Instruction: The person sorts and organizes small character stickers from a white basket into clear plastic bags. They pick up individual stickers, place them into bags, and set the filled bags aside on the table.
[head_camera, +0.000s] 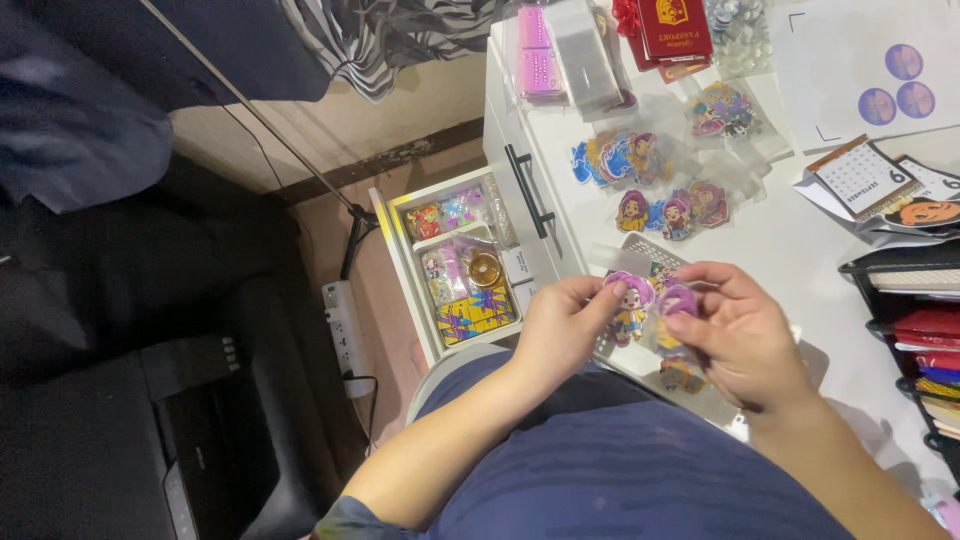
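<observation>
Left hand: closed in a pinch, thumb and forefinger gripping the edge of a cartoon-figure cutout with purple hair. The cutout is held upright above the near edge of the white desk, just in front of the body.

Right hand: fingers curled, thumb and fingertips closed on a second purple cutout, touching or just beside the first. More small cutouts are seen below the palm; whether they are held cannot be told.

Loose on the desk: a cluster of character cutouts in clear sleeves, well beyond the hands; a further blue-edged group behind it. A red booklet is placed at the far edge. A small desk calendar is located to the right.

Open drawer: pulled out at the desk's left side, filled with small packets and a gold ring-shaped item.

White power strip: laid on the floor beside the drawer.
</observation>
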